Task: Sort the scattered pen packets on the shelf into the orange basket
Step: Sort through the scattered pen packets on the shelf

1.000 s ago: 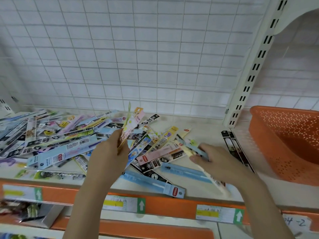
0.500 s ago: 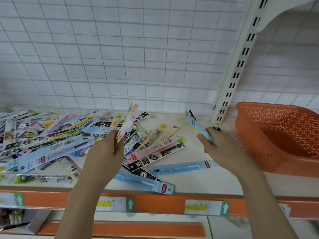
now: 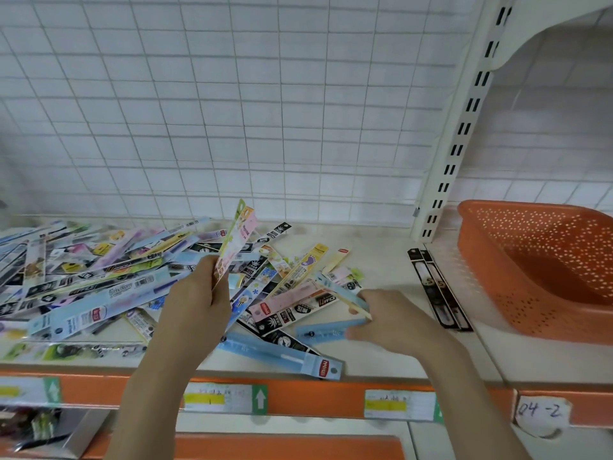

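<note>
Several pen packets lie in a loose pile across the left and middle of the white shelf. My left hand holds a few pink and green packets upright above the pile. At the pile's right edge, my right hand pinches a light blue packet and a cream one, while its fingertips touch a blue packet lying flat. The orange basket stands at the far right of the shelf; its visible part looks empty. Both hands are well left of it.
Two black packets lie side by side between my right hand and the basket. Another blue packet lies near the orange front edge with its price labels. A white slotted upright rises behind, left of the basket.
My right hand, which had lifted a blue packet up to the right toward the upright, has come back down left to the pile's edge. My left hand has kept its packets upright.
</note>
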Tool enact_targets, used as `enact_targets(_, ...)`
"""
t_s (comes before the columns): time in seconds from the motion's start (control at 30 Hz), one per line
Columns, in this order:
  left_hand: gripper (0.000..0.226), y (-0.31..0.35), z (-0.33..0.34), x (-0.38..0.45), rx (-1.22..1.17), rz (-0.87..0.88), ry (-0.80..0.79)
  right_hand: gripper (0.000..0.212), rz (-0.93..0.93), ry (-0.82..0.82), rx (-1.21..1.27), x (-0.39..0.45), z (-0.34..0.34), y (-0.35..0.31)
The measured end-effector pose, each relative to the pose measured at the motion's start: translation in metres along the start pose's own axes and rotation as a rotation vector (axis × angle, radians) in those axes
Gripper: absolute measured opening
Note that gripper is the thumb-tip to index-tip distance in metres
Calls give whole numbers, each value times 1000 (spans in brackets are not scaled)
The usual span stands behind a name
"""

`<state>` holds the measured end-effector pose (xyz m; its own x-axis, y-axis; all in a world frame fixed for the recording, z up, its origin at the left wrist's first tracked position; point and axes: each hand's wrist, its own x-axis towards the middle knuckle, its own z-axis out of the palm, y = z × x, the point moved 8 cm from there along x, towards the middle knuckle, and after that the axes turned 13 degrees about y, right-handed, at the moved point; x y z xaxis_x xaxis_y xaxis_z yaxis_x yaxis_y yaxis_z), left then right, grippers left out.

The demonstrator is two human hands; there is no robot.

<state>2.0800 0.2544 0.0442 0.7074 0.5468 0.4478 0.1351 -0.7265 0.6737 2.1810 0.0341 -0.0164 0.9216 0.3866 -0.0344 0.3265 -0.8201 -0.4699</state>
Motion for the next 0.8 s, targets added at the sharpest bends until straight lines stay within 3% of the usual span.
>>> enact_targets(0.17,34,-5,-5,0,17,-8,13,21,41,88,50,5,-7,2)
enact_targets(0.4,31,2,2,-1,4,27,-16,26,164,144,346,1,-22,14)
enact_targets(0.57,12,5,8,-1,4,50,-44,31,195,141,529,-7,-30,15)
enact_targets(0.8,26,6,7,-2,6,55,-50,32,228,220,621,-9,-38,20)
